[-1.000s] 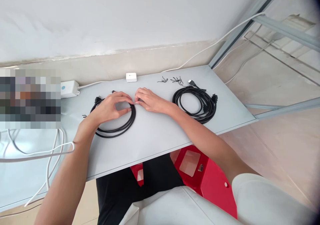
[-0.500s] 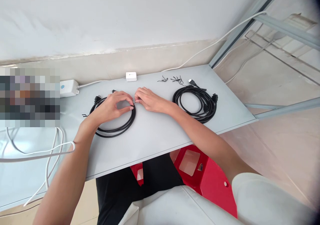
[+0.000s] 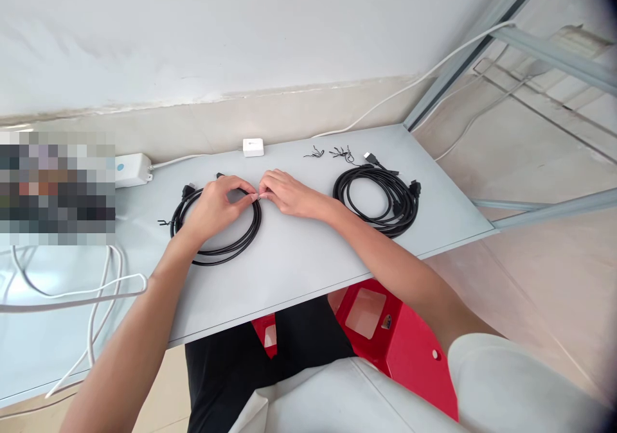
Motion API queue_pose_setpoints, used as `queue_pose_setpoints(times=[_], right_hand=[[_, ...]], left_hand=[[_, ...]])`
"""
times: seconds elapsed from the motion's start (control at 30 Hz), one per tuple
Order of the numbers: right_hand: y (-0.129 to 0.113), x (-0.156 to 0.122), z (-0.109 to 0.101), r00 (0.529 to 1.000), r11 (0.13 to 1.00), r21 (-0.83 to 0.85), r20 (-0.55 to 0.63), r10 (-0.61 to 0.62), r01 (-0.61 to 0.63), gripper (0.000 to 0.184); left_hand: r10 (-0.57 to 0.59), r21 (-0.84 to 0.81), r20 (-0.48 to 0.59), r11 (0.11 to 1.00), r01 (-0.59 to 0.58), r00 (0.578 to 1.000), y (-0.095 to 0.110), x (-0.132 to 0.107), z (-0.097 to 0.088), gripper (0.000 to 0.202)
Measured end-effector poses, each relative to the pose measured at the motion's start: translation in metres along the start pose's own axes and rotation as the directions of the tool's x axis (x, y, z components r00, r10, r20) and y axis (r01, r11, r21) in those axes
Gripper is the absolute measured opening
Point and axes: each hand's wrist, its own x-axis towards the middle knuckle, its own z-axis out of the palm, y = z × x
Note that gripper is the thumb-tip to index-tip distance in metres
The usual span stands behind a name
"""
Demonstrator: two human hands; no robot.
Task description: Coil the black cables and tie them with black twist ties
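Note:
A black HDMI cable (image 3: 248, 236) lies coiled on the grey table, its right side under my fingertips. My left hand (image 3: 219, 205) reaches over the coil, thumb and forefinger pinched at its upper right edge. Fingertip to fingertip with it, my right hand (image 3: 284, 192) is pinched too, just right of the coil. Between them is a thin black twist tie, now mostly hidden by the fingers. Past the left side of the coil a cable plug (image 3: 188, 191) sticks up, and another thin black tie (image 3: 164, 222) lies by the coil.
More coiled black cables (image 3: 407, 218) lie to the right, with loose twist ties (image 3: 342, 155) behind them. A small white box (image 3: 253, 147) and a white power strip (image 3: 132, 170) stand by the wall. White cords (image 3: 113, 285) cross the left side. A red stool (image 3: 414, 356) is below.
My left thumb and forefinger have closed together and met my right fingertips, covering the tie end that showed between them. My left forearm has shifted slightly right.

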Motion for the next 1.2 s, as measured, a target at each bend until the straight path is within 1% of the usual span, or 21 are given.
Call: queue_pose_setpoints(times=[0.13,0.23,0.37,0.47,0.6,0.67,0.8,0.9,1.07,1.13,1.2], right_hand=[[0.001,0.0,0.001,1.0,1.0,-0.009,-0.004,-0.014,0.014,0.012],[0.002,0.001,0.003,1.0,1.0,-0.01,-0.014,-0.026,0.026,0.012],[0.002,0.002,0.005,0.999,1.0,-0.006,-0.03,-0.026,0.025,0.013],[0.001,0.002,0.005,1.0,1.0,0.014,-0.029,-0.01,0.011,0.014],[-0.003,0.0,0.003,0.998,0.997,0.079,-0.048,0.027,-0.024,0.011],[-0.004,-0.001,0.003,0.998,0.992,0.123,-0.055,0.041,-0.033,0.008],[-0.002,-0.001,0.004,0.997,0.982,0.191,-0.071,0.021,-0.007,0.004],[0.0,0.0,0.005,0.996,0.975,0.223,-0.084,0.018,0.001,0.004],[0.001,-0.001,0.002,0.996,0.973,0.231,-0.087,0.014,0.006,0.007],[0.0,-0.001,0.001,0.995,0.98,0.193,-0.099,-0.024,0.042,0.008],[-0.001,-0.001,0.001,0.991,0.985,0.149,-0.107,-0.076,0.092,0.01]], left_hand=[[-0.075,-0.038,-0.06,0.997,0.073,0.995,0.001,0.0,0.005,0.02],[-0.127,-0.049,-0.104,0.991,0.123,0.986,0.0,0.001,0.005,0.029],[-0.123,-0.051,-0.122,0.992,0.117,0.985,-0.005,0.002,0.006,0.042],[-0.109,-0.062,-0.11,0.993,0.102,0.988,-0.006,0.002,0.006,0.046],[-0.057,-0.037,-0.071,0.998,0.055,0.996,-0.006,0.003,0.005,0.043],[-0.026,-0.023,-0.033,0.999,0.025,0.999,-0.007,0.003,0.003,0.038],[0.02,-0.001,0.022,1.0,-0.02,1.0,-0.01,0.003,0.002,0.029],[0.018,0.014,0.012,1.0,-0.019,1.0,-0.011,0.003,0.003,0.026],[-0.1,0.026,-0.05,0.994,0.102,0.994,-0.005,0.003,0.002,0.027],[-0.095,0.029,-0.055,0.995,0.097,0.994,-0.002,0.002,0.003,0.027],[-0.057,0.028,-0.055,0.998,0.058,0.997,0.001,0.002,0.003,0.026]])
